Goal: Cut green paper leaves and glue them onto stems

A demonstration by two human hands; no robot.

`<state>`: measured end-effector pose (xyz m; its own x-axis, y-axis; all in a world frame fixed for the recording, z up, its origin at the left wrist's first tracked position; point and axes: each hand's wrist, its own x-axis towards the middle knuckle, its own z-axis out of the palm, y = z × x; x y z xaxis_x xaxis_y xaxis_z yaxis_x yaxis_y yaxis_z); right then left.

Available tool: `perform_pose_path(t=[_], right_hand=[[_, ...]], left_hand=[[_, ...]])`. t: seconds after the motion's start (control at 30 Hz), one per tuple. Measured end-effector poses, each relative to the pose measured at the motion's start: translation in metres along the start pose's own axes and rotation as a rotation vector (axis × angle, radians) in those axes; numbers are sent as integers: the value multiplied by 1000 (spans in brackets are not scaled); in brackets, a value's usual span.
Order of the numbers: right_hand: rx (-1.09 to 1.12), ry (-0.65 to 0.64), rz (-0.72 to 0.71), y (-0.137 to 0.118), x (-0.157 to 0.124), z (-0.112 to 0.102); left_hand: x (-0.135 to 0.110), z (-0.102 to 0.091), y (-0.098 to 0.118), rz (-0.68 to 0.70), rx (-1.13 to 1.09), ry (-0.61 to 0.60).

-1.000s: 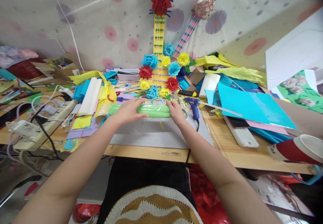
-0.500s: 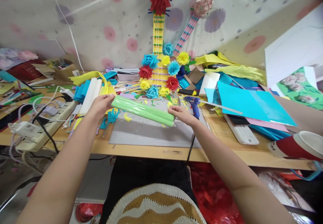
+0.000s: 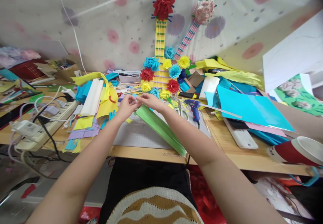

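A green roll, seemingly crepe paper in a clear plastic wrapper (image 3: 161,128), slants down to the right over the grey cutting mat (image 3: 136,138). My left hand (image 3: 128,106) pinches at its upper left end. Close beside it, my right hand (image 3: 151,102) has its fingers closed at the same end, thumb and fingertips nearly meeting the left ones. The exact bit of wrapper between the fingertips is too small to make out. The roll's lower end reaches the table's front edge. A blue glue gun (image 3: 193,108) and white-handled scissors (image 3: 183,113) lie right of the right hand.
A yellow guitar model with paper flowers (image 3: 160,39) leans at the back, near a pink one (image 3: 188,39). A power strip (image 3: 50,126) with cables sits left. Blue sheets (image 3: 252,106), a white power bank (image 3: 243,138) and a tilted paper cup (image 3: 290,153) are right.
My right hand has left the roll's right end and joined my left hand at the other end. The roll now tilts more steeply, its far end lower.
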<state>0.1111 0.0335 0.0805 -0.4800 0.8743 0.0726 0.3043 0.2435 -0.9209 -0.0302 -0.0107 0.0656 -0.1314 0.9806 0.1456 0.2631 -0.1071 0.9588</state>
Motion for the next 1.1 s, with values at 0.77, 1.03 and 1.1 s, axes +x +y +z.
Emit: perform_pose_path(t=[0.77,1.03,1.1], right_hand=[[-2,-26,-77,11,8,0],[-118,-131,-113,6,3,-6],[-183,-129,-82,5,4,-5]], left_hand=[[1,-2,9,-166,-13,-107],[6,-11,6,-182,70,-324],[8,-10,5,-164,118,-323]])
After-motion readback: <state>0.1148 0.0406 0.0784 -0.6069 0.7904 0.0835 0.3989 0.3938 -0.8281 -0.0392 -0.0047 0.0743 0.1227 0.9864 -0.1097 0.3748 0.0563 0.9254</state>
